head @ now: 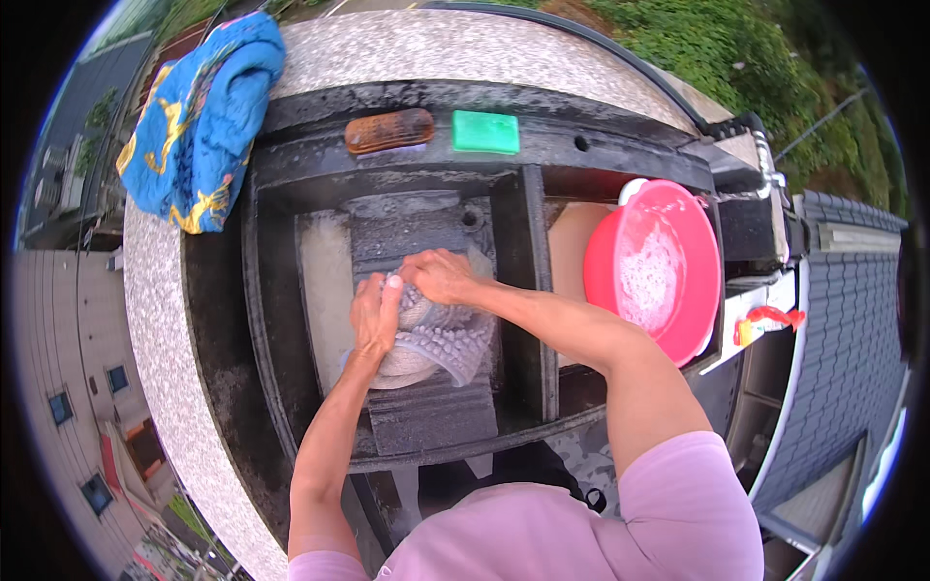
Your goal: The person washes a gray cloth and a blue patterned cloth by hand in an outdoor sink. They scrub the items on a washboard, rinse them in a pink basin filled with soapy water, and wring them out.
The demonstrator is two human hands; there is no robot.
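Note:
In the left basin of a dark stone sink point(548, 290), my left hand point(375, 312) and my right hand point(438, 276) both grip a bunched grey textured cloth point(443, 345), which looks like a chenille mat with a nubby side and a woven backing. The hands are close together at the cloth's upper part. Its lower part lies loosely folded on the ridged washboard slab point(432, 421). On the ledge beyond the basin lie a brown scrubbing brush point(389, 131) and a green bar of soap point(485, 132).
A pink plastic basin point(705, 269) with sudsy water stands tilted in the right compartment. A blue and yellow patterned cloth point(211, 123) hangs over the speckled stone parapet point(163, 305) at the upper left. A red and white packet point(766, 324) lies at the right, below metal taps point(763, 181).

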